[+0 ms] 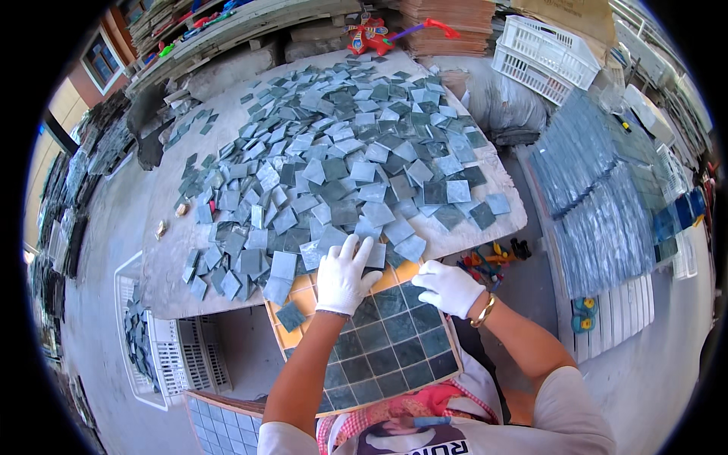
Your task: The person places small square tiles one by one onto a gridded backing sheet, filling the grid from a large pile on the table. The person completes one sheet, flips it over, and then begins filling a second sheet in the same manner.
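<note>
My left hand, in a white glove, lies at the near edge of a heap of square grey-green stone tiles. Its fingers are spread and touch tiles there. My right hand, also gloved, is over the upper right corner of an orange-yellow grid tray. Its fingertips are pressed together, and whatever they may hold is hidden. Dark green tiles fill much of the tray in rows. One loose tile lies tilted across the grid left of my left wrist. The tray rests against the table's near edge.
The pale table carries the tile heap and a red toy at the back. White crates stand below left. Another tiled panel is lower left. Stacked wrapped tiles stand right, and colourful toys lie beneath the table edge.
</note>
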A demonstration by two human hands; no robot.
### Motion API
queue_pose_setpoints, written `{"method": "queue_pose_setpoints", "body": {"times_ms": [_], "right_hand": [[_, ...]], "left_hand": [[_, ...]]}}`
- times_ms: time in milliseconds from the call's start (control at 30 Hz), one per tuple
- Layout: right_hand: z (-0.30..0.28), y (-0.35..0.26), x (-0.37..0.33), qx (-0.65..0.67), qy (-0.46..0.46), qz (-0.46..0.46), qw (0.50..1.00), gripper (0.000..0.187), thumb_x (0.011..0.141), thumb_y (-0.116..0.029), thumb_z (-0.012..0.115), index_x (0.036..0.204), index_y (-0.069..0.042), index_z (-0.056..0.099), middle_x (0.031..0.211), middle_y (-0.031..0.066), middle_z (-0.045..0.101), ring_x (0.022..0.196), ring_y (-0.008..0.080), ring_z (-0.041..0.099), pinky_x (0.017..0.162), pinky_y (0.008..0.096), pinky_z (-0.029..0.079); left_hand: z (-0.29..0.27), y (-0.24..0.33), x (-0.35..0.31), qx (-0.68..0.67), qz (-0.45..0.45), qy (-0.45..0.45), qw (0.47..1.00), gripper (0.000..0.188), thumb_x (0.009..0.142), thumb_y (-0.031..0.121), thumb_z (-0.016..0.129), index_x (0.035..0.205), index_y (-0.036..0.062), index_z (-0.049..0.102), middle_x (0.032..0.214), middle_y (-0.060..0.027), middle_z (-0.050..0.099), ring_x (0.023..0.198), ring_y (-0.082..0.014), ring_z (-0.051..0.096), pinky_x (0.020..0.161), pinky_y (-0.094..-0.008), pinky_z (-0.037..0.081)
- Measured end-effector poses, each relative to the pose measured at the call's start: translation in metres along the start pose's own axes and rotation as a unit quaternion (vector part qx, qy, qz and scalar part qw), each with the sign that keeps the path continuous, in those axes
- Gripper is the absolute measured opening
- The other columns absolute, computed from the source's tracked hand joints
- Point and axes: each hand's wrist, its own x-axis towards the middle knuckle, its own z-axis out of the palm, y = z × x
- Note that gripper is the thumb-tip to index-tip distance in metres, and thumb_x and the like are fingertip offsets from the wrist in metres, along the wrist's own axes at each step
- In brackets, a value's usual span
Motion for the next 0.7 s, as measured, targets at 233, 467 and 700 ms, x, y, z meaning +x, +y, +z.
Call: {"method": "queue_pose_setpoints", "body": {"times_ms": [233,467,700], "right_hand": [[0.007,0.007,0.042,-0.01,0.165,0.123,0.979,0.06,0.076,-0.041,0.071,0.124,-0.013,0.049,0.105,0.0173,0.056,0.086,0.0377,0.06,0.073,0.0454,0.049],[-0.044,0.042,0.125,0.065,0.3,0.084,0.948,0.025,0.078,-0.017,0.065,0.1,-0.007,0.06,0.095,0.018,0.062,0.077,0.0338,0.062,0.07,0.0416,0.05],[-0.065,-0.013,0.09,-0.13,-0.059,0.074,0.987,0.053,0.071,-0.031,0.076,0.114,-0.011,0.052,0.105,0.0138,0.056,0.091,0.0307,0.064,0.076,0.0409,0.052]], "left_hand": [[0.001,-0.015,0.016,0.006,0.019,-0.03,0.999,0.025,0.076,0.023,0.065,0.098,0.012,0.065,0.095,-0.0044,0.059,0.089,-0.0266,0.056,0.076,-0.0389,0.048],[-0.01,-0.103,0.062,-0.039,-0.235,0.138,0.961,0.016,0.084,0.022,0.058,0.087,0.0061,0.062,0.089,-0.0128,0.062,0.091,-0.0372,0.059,0.074,-0.0451,0.049],[-0.034,-0.057,0.038,-0.061,-0.017,0.015,0.998,0.039,0.074,0.021,0.07,0.107,0.0045,0.059,0.108,-0.0149,0.058,0.094,-0.0354,0.059,0.081,-0.0408,0.049]]}}
